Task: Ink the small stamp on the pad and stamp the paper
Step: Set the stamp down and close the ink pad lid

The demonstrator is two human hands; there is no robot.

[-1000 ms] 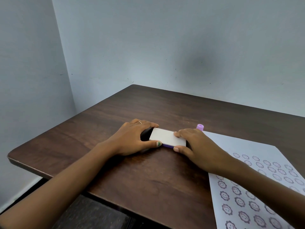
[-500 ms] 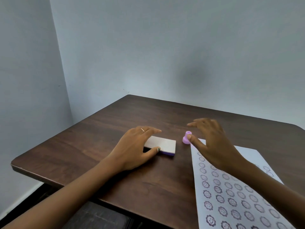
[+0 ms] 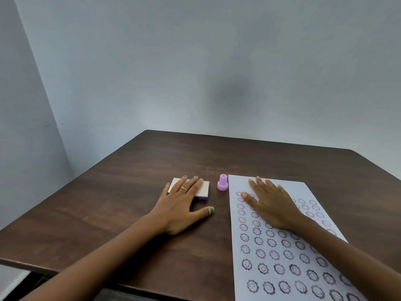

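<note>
Left hand [image 3: 181, 208] flat and palm-down, fingers spread over closed ink pad [image 3: 202, 189], thumb on desk [image 3: 134, 192]; nothing grasped. Right hand [image 3: 269, 205] flat, palm-down on paper [image 3: 280, 259], fingers extended, grasping nothing. Small purple stamp [image 3: 222, 182] upright on desk between pad and paper edge, untouched. Paper covered in rows of smiley-face impressions; no legible writing.

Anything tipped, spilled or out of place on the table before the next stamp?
Nothing stands out. The small stamp stands upright between the closed ink pad and the paper. The left hand rests flat on the pad, the right hand flat on the paper. No ink spilled.
</note>
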